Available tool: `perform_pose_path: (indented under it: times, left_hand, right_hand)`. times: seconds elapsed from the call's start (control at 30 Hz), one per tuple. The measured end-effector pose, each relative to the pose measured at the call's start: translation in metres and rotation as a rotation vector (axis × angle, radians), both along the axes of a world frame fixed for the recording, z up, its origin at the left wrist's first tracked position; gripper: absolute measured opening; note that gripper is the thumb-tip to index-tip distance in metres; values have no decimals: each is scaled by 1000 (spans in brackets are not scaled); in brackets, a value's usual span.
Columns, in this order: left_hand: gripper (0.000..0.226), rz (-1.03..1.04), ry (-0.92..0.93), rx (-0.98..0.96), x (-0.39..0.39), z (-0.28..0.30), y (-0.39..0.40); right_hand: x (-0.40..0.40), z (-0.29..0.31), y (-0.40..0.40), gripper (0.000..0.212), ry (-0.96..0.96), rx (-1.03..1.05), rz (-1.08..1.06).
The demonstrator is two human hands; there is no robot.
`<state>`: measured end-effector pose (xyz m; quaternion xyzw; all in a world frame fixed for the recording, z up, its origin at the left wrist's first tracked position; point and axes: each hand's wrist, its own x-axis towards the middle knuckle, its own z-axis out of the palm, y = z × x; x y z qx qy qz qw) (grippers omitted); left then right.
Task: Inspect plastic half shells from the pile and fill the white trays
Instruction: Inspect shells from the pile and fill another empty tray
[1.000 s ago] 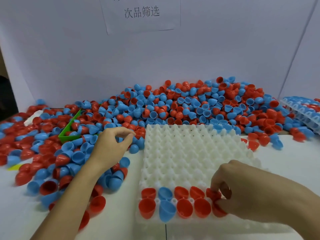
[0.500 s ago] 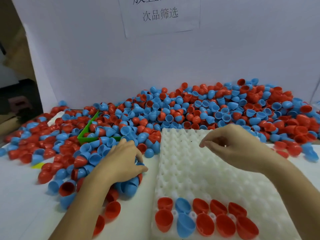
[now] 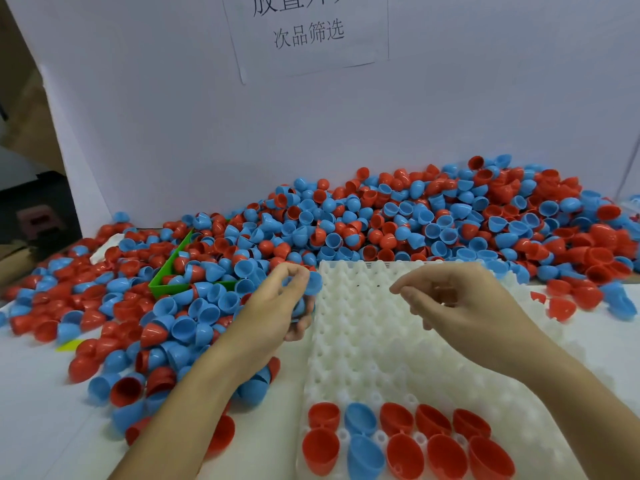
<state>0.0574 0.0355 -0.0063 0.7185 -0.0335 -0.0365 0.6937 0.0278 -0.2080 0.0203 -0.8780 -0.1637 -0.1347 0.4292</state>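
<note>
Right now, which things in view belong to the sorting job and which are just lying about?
Job:
- left hand holding blue shells
- right hand, holding nothing
- white tray
- shell pile
- placed shells

Lying about:
- green bin
- paper sign
- yellow scrap

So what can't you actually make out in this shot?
- Head view: the printed paper sign loses its top line to the frame edge.
- The green plastic bin is mostly buried under red and blue half shells.
- How many blue shells the left hand grips: its fingers hide them.
- Whether the right hand pinches anything: too small to tell.
- The white tray has its near edge cut off.
</note>
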Motion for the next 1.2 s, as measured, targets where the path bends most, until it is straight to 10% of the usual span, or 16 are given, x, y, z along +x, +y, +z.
perform_pose_path:
  times: [0.43, 1.2]
  left_hand:
    - [33, -106, -321, 215, -21, 23, -7]
    - [36, -291, -271, 72, -35, 16, -33]
  right_hand:
    - [-10, 0, 16, 14, 22, 155, 109]
    - [-3, -10, 18, 17, -212, 67, -33]
